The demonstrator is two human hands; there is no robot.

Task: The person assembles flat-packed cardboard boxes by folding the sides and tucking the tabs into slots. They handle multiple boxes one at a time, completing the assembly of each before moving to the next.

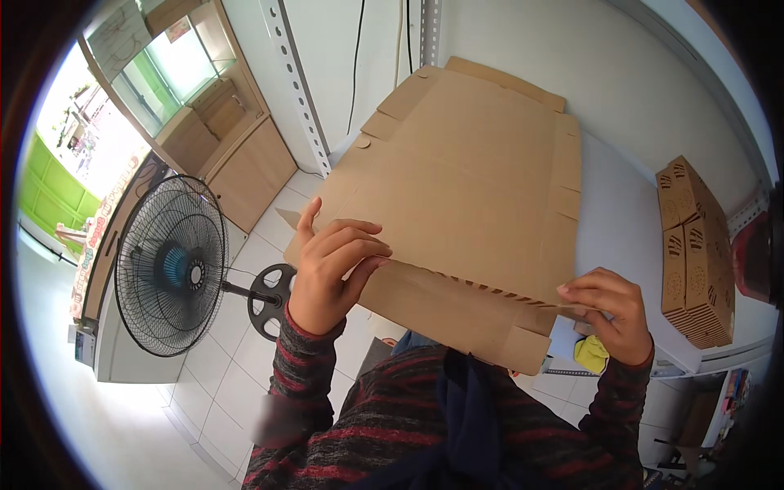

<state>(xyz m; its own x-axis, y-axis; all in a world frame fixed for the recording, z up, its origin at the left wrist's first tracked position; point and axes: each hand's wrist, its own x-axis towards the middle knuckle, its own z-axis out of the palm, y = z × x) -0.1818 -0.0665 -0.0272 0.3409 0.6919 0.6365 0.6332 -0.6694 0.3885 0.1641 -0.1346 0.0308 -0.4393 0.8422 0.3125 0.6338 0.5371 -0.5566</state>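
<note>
A large flat sheet of brown cardboard, a box blank with slots and tabs along its sides, lies in front of me. Its near panel is bent along a crease, and a strip of dark printed stripes shows there. My left hand is closed at the left end of this crease, thumb and fingers pinching the board. At the right end my right hand pinches a small side flap between thumb and fingers. The part of the flap inside the right hand is hidden.
A pale table bears the board. Stacked folded cardboard boxes stand at its right. A yellow cloth-like item sits below my right hand. On the left are a standing fan and a wooden cabinet.
</note>
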